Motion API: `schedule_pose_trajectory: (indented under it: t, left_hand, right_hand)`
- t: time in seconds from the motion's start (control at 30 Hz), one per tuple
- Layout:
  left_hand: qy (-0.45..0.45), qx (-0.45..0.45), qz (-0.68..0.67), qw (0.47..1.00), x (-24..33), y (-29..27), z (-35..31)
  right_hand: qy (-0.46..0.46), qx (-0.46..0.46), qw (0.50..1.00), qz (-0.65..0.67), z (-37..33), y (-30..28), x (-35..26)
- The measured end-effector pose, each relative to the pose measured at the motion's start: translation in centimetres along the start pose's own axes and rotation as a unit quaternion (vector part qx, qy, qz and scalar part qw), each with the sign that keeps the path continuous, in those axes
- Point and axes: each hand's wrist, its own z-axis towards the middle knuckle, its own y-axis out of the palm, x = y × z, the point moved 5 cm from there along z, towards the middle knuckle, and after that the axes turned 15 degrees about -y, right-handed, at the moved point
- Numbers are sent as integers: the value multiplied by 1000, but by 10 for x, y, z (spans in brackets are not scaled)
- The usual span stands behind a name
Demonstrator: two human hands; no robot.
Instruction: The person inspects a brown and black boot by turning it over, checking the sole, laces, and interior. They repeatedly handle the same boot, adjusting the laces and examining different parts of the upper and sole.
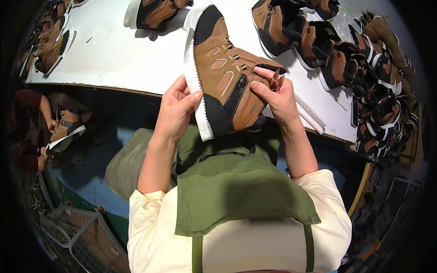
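Between my two hands I hold a brown and black boot upper (218, 75), turned on its side with the toe pointing away from me. A white strip with a zigzag edge runs along its sole side, on the left. My left hand (175, 107) grips that white edge near the heel, thumb on top. At the collar, my right hand (278, 98) pinches the ankle part, thumb on the outer face and fingers round the tongue side. The inside of the boot and its far side are hidden.
A white table (114, 50) stretches ahead, with another boot (157, 14) at its far edge. Several boots (314, 41) crowd the right side, beside a heap. A pink-white strip (311, 117) lies near the front edge. At left, a co-worker's hands hold a boot (67, 126); below stands a wire basket (84, 232).
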Motion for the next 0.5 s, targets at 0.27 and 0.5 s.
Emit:
schedule_pose_trajectory:
  t: [0.27, 0.5]
  left_hand:
    - [-13, -20, -29, 999, -4, 2, 10]
    - [-30, 7, -31, 999, -15, 6, 16]
  right_hand:
    - [-11, 11, 1000, -25, 0, -6, 2]
    - [-30, 11, 998, -51, -3, 0, 6]
